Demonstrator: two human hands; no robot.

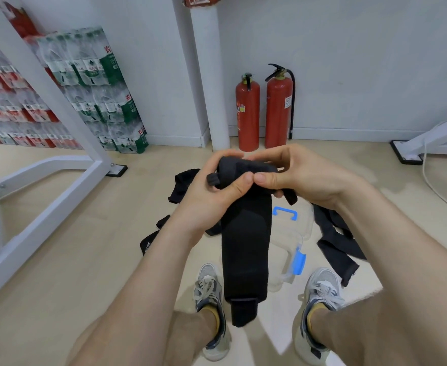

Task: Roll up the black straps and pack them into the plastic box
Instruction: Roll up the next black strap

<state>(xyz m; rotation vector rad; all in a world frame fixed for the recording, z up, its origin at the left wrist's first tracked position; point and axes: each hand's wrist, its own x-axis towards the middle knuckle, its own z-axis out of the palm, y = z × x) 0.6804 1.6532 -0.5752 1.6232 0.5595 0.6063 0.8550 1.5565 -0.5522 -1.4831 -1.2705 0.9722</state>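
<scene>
The long black strap (246, 247) hangs down between the two shoes (208, 286). Its tail end is free, close to the floor (58, 273). Up top, the left hand (211, 191) and the right hand (301, 175) both hold the rolled end. Each grip is closed on the strap, and the thumbs press side by side on the roll.

To do this well, I think the roll should be tight and straight, with the edges lined up. One thumb should pin the roll while more strap is wound in.

Just behind the strap, the clear plastic box (305, 225) sits on the floor. The strap hides part of it, so I cannot tell if the lid is on. Loose straps (336, 239) lie on both sides and could get underfoot. Far back by the wall stand two red fire extinguishers (247, 112) and stacked water bottles (98, 88).
</scene>
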